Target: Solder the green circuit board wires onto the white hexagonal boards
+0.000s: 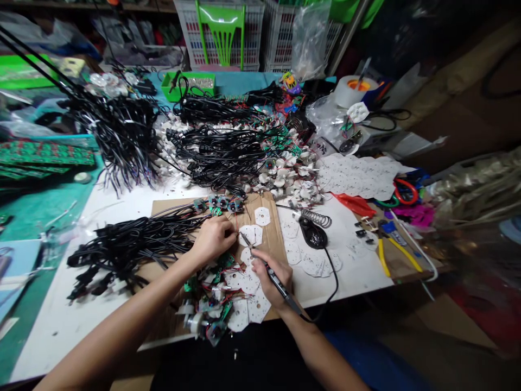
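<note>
My right hand (272, 274) is closed round a dark soldering iron (280, 288), its tip over a white octagonal board (251, 234) on the cardboard. My left hand (215, 236) is closed just left of that board, by thin red wires; what its fingertips pinch is too small to make out. Another white board (262, 216) lies behind. Below my hands are more white boards (258, 308), with green circuit boards, wires and white round parts (197, 324) beside them. A bundle of black cables (134, 239) lies left of my left hand.
Yellow-handled pliers (396, 247) and a coiled-spring iron stand (319, 218) are to the right. The iron's black cord (337, 279) loops near my right wrist. Heaps of black cables (220, 155) and white parts fill the back. A green tray (189, 84) stands behind them.
</note>
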### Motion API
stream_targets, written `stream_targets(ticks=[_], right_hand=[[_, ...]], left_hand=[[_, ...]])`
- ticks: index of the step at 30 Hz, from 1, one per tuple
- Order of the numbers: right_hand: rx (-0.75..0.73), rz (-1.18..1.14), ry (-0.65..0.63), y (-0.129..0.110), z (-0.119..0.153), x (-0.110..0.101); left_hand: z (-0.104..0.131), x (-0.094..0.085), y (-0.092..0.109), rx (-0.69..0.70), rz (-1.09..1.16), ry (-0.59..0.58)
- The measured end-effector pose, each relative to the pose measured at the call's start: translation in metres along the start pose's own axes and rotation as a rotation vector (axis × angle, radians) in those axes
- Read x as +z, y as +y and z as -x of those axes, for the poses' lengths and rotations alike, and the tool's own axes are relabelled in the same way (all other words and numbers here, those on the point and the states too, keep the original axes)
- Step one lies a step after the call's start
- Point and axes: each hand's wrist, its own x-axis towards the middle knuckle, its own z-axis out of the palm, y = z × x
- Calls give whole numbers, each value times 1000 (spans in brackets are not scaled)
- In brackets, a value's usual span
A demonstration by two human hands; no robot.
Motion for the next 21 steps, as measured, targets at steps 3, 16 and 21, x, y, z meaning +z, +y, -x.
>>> stream_targets(ticks=[3, 16, 21], right_hand=[[-8, 2, -2, 0, -1, 0], [-98, 51, -32, -1, -4, 1], [-49, 8, 9, 1, 0, 4]], left_hand=[[0, -1, 0, 7, 7, -6], [0, 2, -1, 18, 19, -15], [-1, 0, 0, 17, 24, -12]])
